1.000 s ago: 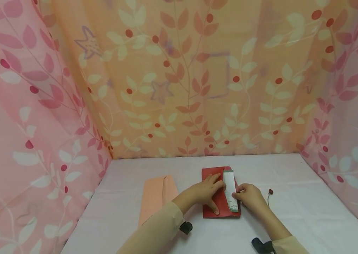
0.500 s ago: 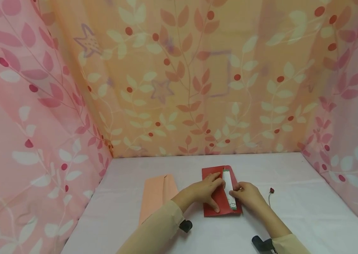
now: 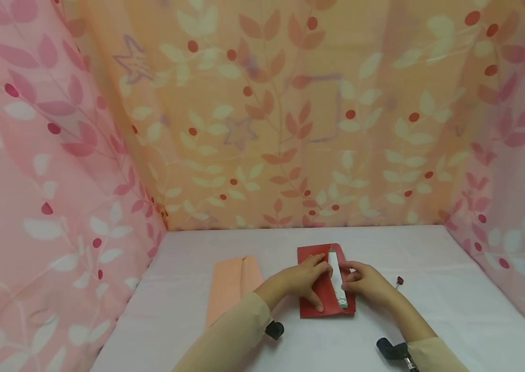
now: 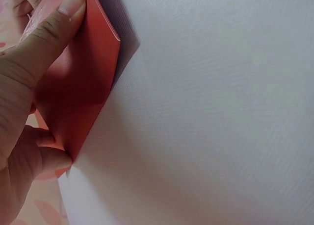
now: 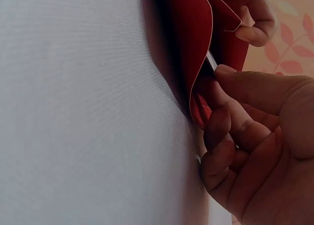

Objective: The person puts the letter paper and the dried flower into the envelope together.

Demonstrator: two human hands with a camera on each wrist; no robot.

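A red paper envelope (image 3: 310, 308) lies on the white tabletop, its flap side to the right. A white card with green ends (image 3: 338, 283) sits partly inside the opening, a narrow strip showing. My left hand (image 3: 303, 279) spreads over the envelope's left part and presses it down, thumb near the lower edge. In the left wrist view the left thumb (image 4: 54, 29) lies along the red paper. At the card's right edge, my right hand (image 3: 368, 283) has thumb and index finger on it. The right wrist view shows the thumb tip (image 5: 226, 69) at the white edge, fingers curled by the flap.
A peach envelope (image 3: 230, 281) lies left of the red one, partly behind the left forearm. A small dark red flower on a thin stem (image 3: 400, 280) lies beyond the right wrist. Patterned curtains (image 3: 281, 113) stand at the back and both sides.
The white card has slid left into the red envelope, so less of it shows. The right hand has moved left with it, its index finger now reaching further up the card.
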